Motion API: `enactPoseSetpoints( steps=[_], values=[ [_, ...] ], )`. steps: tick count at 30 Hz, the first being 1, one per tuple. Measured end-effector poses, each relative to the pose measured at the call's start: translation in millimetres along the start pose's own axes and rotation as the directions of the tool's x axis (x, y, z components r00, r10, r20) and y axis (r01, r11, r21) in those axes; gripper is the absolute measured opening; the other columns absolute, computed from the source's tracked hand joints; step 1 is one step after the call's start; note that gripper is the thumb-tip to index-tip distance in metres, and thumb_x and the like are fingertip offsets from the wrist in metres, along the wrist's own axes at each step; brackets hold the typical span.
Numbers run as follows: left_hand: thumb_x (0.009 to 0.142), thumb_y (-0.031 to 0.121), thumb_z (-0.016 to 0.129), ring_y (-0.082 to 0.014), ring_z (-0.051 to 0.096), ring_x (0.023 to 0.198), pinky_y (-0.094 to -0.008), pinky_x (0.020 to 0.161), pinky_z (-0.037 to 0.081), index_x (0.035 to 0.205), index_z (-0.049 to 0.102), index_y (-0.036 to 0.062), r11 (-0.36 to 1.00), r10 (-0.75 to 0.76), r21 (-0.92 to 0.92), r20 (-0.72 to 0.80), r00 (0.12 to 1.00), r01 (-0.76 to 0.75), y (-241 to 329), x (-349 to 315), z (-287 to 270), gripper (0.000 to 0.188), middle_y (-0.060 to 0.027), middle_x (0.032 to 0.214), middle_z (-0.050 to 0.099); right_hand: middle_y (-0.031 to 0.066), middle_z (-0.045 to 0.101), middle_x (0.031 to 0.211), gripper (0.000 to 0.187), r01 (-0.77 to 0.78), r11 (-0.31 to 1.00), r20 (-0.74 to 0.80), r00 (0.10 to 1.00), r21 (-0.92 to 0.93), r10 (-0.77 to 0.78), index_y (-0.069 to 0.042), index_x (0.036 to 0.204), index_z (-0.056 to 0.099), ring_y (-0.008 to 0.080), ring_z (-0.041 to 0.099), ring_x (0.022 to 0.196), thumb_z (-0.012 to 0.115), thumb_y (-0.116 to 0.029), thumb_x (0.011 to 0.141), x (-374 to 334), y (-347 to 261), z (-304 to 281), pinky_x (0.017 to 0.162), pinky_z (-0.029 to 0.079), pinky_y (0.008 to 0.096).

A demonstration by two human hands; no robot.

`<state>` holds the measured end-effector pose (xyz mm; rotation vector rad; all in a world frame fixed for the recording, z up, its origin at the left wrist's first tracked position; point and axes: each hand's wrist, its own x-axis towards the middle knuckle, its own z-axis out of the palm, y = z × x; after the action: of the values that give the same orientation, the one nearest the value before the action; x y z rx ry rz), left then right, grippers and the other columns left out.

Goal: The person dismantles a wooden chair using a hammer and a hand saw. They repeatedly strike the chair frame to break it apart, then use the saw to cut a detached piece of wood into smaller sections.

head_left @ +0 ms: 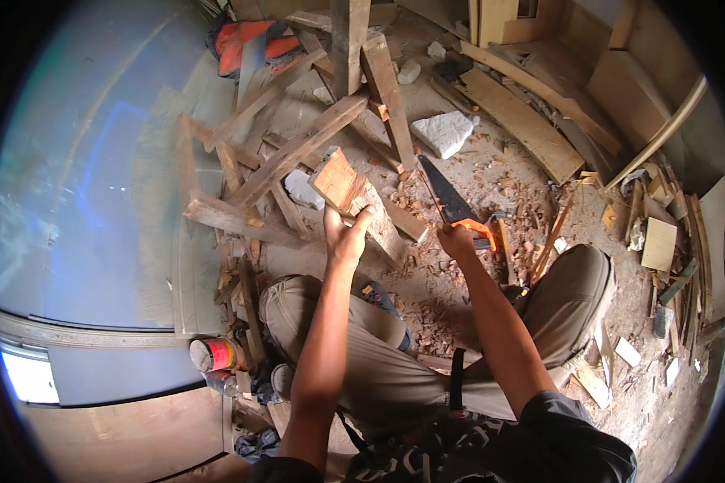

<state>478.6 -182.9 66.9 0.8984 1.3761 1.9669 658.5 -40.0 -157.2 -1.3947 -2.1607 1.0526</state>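
My left hand [347,235] grips a short, thick wood block [376,219] with a pale, rough-cut end that tilts up and away from me. The thumb lies over its face; the fingers behind it are mostly hidden. In my right hand [457,241] is a handsaw [449,190] with a dark blade and an orange handle. Its blade points away from me and slightly left, apart from the block. My right fingers are wrapped round the saw's handle.
Crossed timber beams [298,153] stand just beyond the block. A white foam chunk [445,133] and wood chips lie on the floor. Scrap boards [524,121] fill the right side. At lower left sits a can [215,354] with a red and yellow label, beside a large grey panel [97,177].
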Motion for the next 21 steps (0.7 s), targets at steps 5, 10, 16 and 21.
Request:
enactPoseSetpoints(
  steps=[5, 10, 16, 21],
  values=[
    [0.084, -0.007, 0.066, -0.0176, 0.06, 0.112, -0.033, 0.096, 0.05, 0.135, 0.044, -0.002, 0.981, 0.185, 0.037, 0.137, 0.973, -0.192, 22, -7, 28, 0.056, -0.0106, 0.125, 0.058, 0.0157, 0.063, 0.068, 0.041, -0.14, 0.953, -0.186, 0.963, 0.267, 0.194, 0.002, 0.087, 0.065, 0.0323, 0.066, 0.071, 0.071, -0.039, 0.086, -14, -53, -48, 0.068, 0.051, 0.0443],
    [0.084, -0.007, 0.066, -0.0199, 0.061, 0.108, -0.0349, 0.094, 0.052, 0.132, 0.043, -0.004, 0.975, 0.223, 0.005, -0.015, 0.975, -0.223, 16, 7, 44, 0.054, -0.0138, 0.122, 0.058, 0.0094, 0.063, 0.072, 0.038, -0.092, 0.906, -0.305, 0.924, 0.414, 0.233, 0.003, 0.09, 0.062, 0.0195, 0.058, 0.067, 0.07, -0.035, 0.089, -57, -75, -86, 0.065, 0.049, 0.0374],
    [0.082, -0.005, 0.07, -0.0197, 0.059, 0.108, -0.0347, 0.096, 0.049, 0.129, 0.044, -0.0025, 0.952, 0.304, 0.029, -0.134, 0.943, -0.303, -33, 30, 59, 0.054, -0.0128, 0.123, 0.056, 0.0112, 0.063, 0.079, 0.038, -0.058, 0.85, -0.27, 0.935, 0.523, 0.23, 0.005, 0.099, 0.061, 0.0162, 0.057, 0.071, 0.069, -0.03, 0.089, -99, -80, -88, 0.065, 0.048, 0.0349],
    [0.086, 0.0, 0.073, -0.018, 0.055, 0.116, -0.0343, 0.101, 0.046, 0.148, 0.034, 0.0008, 0.994, 0.108, 0.002, -0.106, 0.988, -0.108, -37, 28, 77, 0.074, -0.0113, 0.13, 0.053, 0.0139, 0.063, 0.08, 0.044, -0.154, 0.868, -0.175, 0.948, 0.473, 0.264, 0.008, 0.105, 0.06, 0.019, 0.059, 0.072, 0.071, -0.031, 0.088, -109, -84, -88, 0.068, 0.05, 0.037]
  ],
)
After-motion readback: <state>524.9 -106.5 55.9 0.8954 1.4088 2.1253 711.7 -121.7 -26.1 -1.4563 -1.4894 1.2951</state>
